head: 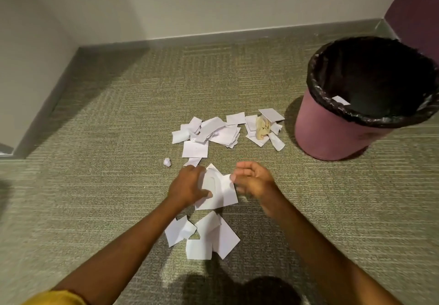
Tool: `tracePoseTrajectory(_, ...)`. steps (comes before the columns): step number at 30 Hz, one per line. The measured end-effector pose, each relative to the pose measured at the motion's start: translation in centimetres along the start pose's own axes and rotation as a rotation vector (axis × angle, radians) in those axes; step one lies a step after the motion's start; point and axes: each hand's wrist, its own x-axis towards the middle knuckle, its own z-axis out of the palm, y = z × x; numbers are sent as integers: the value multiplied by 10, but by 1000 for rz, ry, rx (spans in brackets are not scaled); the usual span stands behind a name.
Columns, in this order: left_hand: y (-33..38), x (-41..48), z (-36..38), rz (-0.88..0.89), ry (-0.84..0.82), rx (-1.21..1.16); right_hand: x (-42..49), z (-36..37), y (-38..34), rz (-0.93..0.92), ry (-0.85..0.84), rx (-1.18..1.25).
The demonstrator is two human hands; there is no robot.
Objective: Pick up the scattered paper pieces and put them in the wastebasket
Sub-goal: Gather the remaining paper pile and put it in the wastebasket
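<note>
The person crouches over the carpet (95,138), both arms stretched toward the middle of the frame. The left hand (187,187) is closed on a small stack of white sheets (219,192), thumb pressed on top and fingers curled round the left edge, so the bundle is lifted slightly off the floor. The right hand (253,182) is just beside the stack's right edge, palm open and fingers loosely cupped, holding nothing that I can make out; it is a little blurred.

Paper lies in three clusters. The far pile (206,132) sits above the hands at centre frame, with a second heap (263,126), which includes a crumpled tan scrap (262,127), close to the foot of the wastebasket (327,136). A nearer cluster (204,235) lies below the hands. A tiny crumpled ball (167,162) sits alone to the left.

The wastebasket stands at the right of the frame, pinkish with a black liner (316,91), and one white piece (341,100) already rests inside near the rim.

These pieces look very light, thin and floppy; loose ones will probably slide or flutter. Pinching each flat sheet at a raised edge or corner, or sweeping several together and squeezing them between both palms, seems the surest hold. Most of the job appears still ahead.
</note>
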Motion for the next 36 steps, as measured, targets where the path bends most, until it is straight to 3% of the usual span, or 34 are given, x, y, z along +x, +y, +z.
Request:
tracePoseTrajectory(3,-12,-8,14,-1,21,75,10,9,38,-49,-65,-402)
tracePoseTrajectory(6,-16,-9,22,6,54,120,17,14,64,-220,56,-871)
tracePoseTrajectory(12,-16,-9,33,31,116,147,36,27,77,-406,138,-1174)
tracePoseTrajectory(20,-24,-16,43,29,319,-43,35,30,75,-358,186,-1091)
tracePoseTrajectory(27,-43,-28,28,-114,400,-650,35,27,60,-93,246,-627)
tracePoseTrajectory(31,-64,-23,22,-192,425,-844,41,26,48,-102,209,-523)
tracePoseTrajectory(36,-71,-16,27,-256,344,-831,55,37,38,-193,99,-613)
